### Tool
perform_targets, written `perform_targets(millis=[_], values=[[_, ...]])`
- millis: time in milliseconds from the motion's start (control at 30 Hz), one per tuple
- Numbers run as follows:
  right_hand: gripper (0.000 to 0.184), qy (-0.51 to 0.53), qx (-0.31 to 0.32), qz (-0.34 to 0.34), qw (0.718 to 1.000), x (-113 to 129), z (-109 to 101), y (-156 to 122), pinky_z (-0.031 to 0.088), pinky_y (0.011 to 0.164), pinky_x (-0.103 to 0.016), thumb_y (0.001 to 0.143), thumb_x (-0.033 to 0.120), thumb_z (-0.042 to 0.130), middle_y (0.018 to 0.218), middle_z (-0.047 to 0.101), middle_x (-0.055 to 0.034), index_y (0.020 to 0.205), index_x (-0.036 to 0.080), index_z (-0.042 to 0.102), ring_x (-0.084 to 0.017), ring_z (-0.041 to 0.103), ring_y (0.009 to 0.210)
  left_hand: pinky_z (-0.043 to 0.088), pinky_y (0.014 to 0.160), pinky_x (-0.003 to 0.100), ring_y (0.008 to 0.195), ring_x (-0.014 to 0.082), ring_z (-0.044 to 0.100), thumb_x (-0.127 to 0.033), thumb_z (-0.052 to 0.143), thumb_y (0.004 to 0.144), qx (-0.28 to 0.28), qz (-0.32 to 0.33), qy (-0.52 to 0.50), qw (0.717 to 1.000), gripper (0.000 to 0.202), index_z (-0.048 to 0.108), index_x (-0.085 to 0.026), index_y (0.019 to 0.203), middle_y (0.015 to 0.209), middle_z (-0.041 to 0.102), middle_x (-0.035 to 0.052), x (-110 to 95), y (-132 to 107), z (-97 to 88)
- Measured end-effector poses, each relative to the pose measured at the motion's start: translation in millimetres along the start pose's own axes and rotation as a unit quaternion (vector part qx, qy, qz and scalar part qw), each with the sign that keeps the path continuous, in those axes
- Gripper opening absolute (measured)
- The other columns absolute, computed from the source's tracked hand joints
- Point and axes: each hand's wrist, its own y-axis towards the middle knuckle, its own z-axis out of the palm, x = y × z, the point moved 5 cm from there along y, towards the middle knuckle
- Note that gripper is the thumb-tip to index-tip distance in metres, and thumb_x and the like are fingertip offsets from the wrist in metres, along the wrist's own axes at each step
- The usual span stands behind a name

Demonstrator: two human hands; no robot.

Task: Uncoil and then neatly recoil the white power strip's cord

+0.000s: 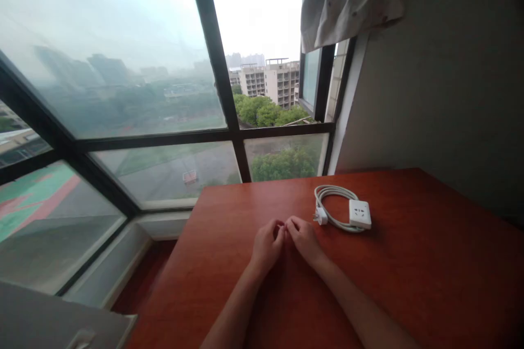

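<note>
On the reddish-brown table (229, 223), my left hand (267, 242) rests with its fingers curled in and the thumb bent toward them. My right hand (305, 240) lies close beside it, fingers also bent inward. The fingertips of both hands meet or nearly meet, and no object shows in them. Just right of my right hand is a white extension socket (359, 214) with its pale cable (336, 191) looped in a coil. The cable's white plug (321, 216) lies at the coil's left side, nearest my right hand, not touched by it.
Dark-framed windows (238, 92) stand behind and left of the table, one pane swung outward at the right. A patterned curtain (352, 0) hangs above it. A grey wall (442, 82) borders the table on the right. A pale panel (61, 319) sits at the lower left.
</note>
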Motion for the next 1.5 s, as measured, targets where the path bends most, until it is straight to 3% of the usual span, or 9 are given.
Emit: perform_targets(millis=[1500], values=[[0.034,-0.003,0.0,-0.008,1.0,1.4,0.1,0.2,0.033,0.056,-0.023,0.087,0.037,0.039,0.056,0.054,0.0012,0.061,0.019,0.053,-0.014,0.049,0.057,0.041,0.064,0.023,0.07,0.0155,0.061,-0.03,0.047,0.087,0.0,-0.003,0.002,1.0,0.02,0.063,-0.02,0.09,0.077,0.069,0.0029,-1.6,-0.1,-1.2]])
